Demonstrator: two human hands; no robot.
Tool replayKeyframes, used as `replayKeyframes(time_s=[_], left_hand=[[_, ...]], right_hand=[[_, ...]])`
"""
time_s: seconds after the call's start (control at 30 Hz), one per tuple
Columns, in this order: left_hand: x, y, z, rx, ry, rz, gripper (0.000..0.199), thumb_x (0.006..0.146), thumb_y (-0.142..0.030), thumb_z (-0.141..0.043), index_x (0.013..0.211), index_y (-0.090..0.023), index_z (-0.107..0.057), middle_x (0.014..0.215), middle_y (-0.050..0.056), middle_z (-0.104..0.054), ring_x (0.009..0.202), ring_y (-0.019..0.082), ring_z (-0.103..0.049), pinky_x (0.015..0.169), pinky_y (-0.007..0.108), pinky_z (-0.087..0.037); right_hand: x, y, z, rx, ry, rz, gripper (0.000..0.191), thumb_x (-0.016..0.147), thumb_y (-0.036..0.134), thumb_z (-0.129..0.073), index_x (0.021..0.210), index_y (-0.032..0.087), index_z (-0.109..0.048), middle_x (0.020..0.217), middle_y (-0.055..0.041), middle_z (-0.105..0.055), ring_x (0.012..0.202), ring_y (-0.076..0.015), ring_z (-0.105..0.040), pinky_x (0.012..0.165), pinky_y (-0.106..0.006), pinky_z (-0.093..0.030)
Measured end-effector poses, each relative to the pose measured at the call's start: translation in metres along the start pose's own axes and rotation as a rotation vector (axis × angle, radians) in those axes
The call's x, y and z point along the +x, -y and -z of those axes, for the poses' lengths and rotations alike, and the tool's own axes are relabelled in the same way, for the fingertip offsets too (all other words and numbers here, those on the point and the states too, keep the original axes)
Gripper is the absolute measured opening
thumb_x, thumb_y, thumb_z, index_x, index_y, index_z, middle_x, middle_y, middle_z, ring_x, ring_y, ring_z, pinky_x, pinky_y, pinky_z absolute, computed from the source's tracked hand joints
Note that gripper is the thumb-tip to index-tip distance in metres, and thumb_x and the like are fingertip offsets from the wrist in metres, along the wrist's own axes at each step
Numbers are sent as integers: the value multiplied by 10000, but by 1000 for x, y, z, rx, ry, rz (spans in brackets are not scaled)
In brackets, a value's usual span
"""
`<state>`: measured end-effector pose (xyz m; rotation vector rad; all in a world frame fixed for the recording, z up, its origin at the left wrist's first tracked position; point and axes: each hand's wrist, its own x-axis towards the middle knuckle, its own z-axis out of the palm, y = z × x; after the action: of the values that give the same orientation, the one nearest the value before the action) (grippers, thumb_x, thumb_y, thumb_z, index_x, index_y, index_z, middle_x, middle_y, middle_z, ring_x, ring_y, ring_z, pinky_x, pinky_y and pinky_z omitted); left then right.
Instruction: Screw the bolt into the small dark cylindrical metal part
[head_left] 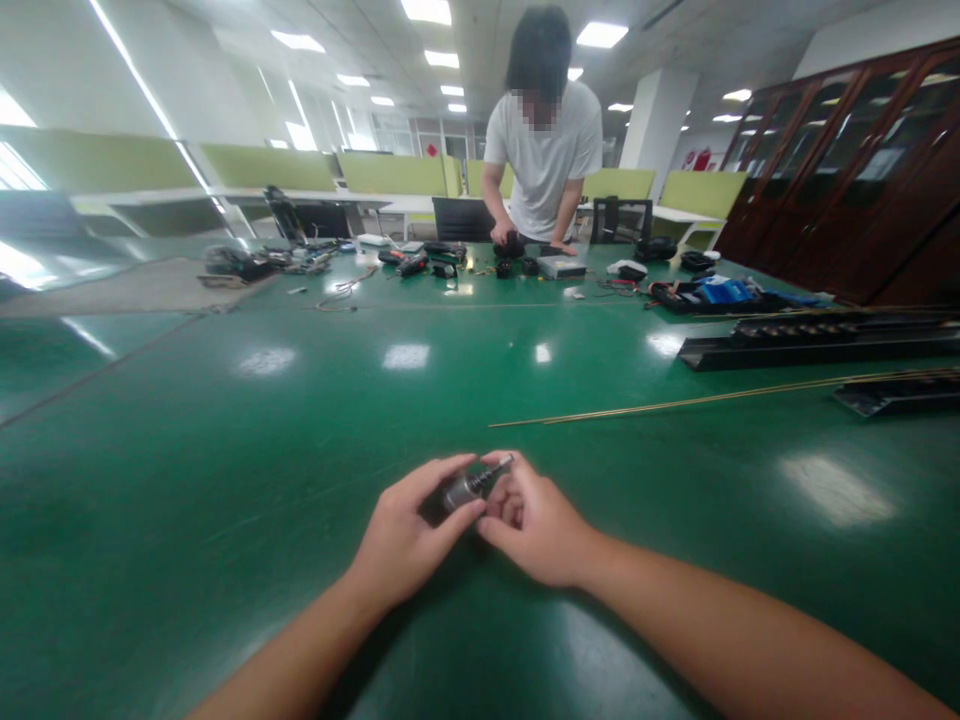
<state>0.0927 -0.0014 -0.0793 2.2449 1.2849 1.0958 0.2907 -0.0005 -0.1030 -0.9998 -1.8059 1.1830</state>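
Low over the green table, my left hand (409, 535) has its thumb and fingers around a small grey metal cylinder with a ridged shaft (459, 491). The shaft slants up and to the right, and its narrow tip lies against the index finger of my right hand (536, 525). The other fingers of that hand are curled in, with the thumb close to the cylinder's near side. Whatever is inside those curled fingers is hidden. The left fingertips cover the far end of the cylinder.
Thin brass-coloured rods (645, 408) lie ahead to the right, near black metal channels (810, 350). Across the table a person in a white shirt (546, 160) leans over a grey box (562, 267), a power drill (411, 264) and other tools. A black tray (679, 298) holds blue items.
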Motion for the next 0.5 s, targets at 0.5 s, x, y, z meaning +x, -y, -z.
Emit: replayKeyframes(time_s=[0.5], left_hand=[[4, -3, 0, -29, 5, -76, 220, 847, -266, -724, 1058, -245, -664, 988, -3, -698, 888, 136, -650, 809, 234, -500]], right_hand=[[2, 4, 1, 81, -154, 14, 429, 777, 106, -598, 1174, 248, -519, 972, 6, -592, 624, -89, -527, 585, -223, -449]])
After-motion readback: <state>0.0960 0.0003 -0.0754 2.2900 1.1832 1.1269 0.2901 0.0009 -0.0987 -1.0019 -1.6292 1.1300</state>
